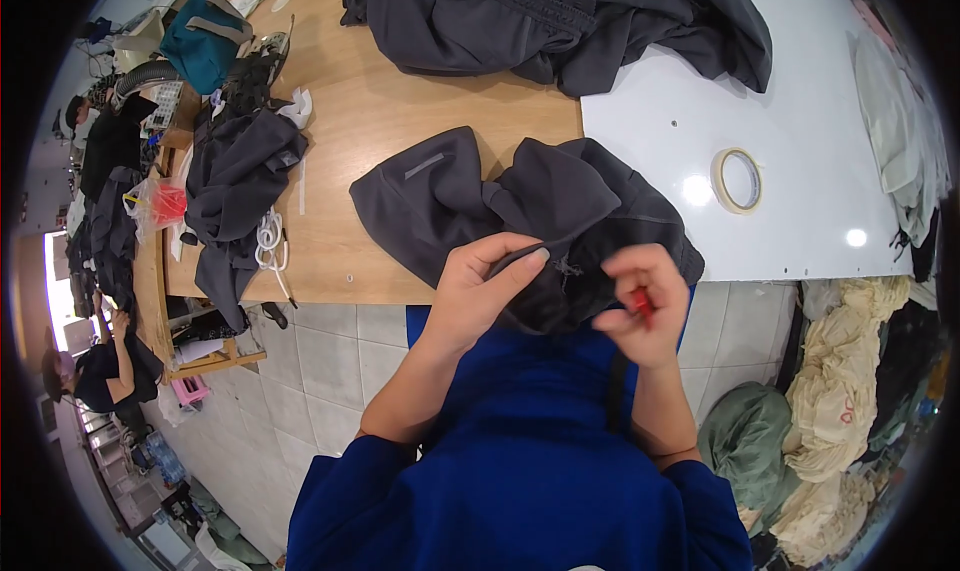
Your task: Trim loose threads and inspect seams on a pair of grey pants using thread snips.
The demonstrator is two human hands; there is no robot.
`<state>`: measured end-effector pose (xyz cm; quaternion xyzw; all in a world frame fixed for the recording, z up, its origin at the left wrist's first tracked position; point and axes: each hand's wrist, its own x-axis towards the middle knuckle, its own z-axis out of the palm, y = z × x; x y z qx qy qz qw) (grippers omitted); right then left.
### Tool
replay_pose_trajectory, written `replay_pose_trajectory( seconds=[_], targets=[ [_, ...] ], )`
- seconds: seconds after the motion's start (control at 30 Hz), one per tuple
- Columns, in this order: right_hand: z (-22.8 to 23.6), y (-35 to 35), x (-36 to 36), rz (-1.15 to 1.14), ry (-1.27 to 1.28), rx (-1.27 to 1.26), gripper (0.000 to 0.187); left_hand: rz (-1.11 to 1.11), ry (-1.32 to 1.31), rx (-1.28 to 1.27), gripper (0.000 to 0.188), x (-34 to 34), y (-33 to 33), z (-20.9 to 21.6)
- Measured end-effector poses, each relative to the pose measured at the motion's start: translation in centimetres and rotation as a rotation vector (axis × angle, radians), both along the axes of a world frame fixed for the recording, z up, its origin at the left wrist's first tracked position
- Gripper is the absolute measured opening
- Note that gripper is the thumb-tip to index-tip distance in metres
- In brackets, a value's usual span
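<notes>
Wooden tabletop (330, 81) meets a white surface (650, 136) at right, above tiled floor (310, 356). Mid-frame, a dark grey garment (425, 196) stretches left to right, sloping slightly down rightward, one corner pointing left. The left hand (480, 289) pinches its fabric; the right hand (650, 296) curls round a small red object (642, 305).

Left hand (478, 289), frame centre: we pinch thumb toward forefinger. Right hand (650, 309), right of centre: we curl the fingers. Forearms (412, 383): bare.
</notes>
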<state>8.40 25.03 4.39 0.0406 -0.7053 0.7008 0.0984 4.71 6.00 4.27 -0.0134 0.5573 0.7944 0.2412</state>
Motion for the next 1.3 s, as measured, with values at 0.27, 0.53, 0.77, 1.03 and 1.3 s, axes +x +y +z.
replay_pose_trajectory(
  seconds=[0.27,0.53,0.77,1.03,1.3],
  targets=[
    [-0.3,-2.0,-0.8,-0.138,0.172,0.406,0.015,-0.085,0.167,-0.102,0.022,-0.1,0.4,0.5],
    [-0.1,-0.7,-0.2,0.060,-0.042,0.149,0.014,-0.408,0.593,-0.412,0.025,-2.0,-0.3,0.9],
    [0.1,0.6,-0.1,0.135,-0.284,-0.027,0.009,-0.298,0.340,-0.334,0.020,-1.5,-0.5,0.5],
    [0.4,0.5,0.4,0.128,-0.344,-0.154,0.008,-0.231,0.295,-0.189,0.018,-1.2,-0.1,-0.1],
    [1.2,1.1,0.3,0.300,0.111,0.372,0.022,-0.118,0.269,-0.022,0.020,-1.2,-0.5,-0.6]
  ],
)
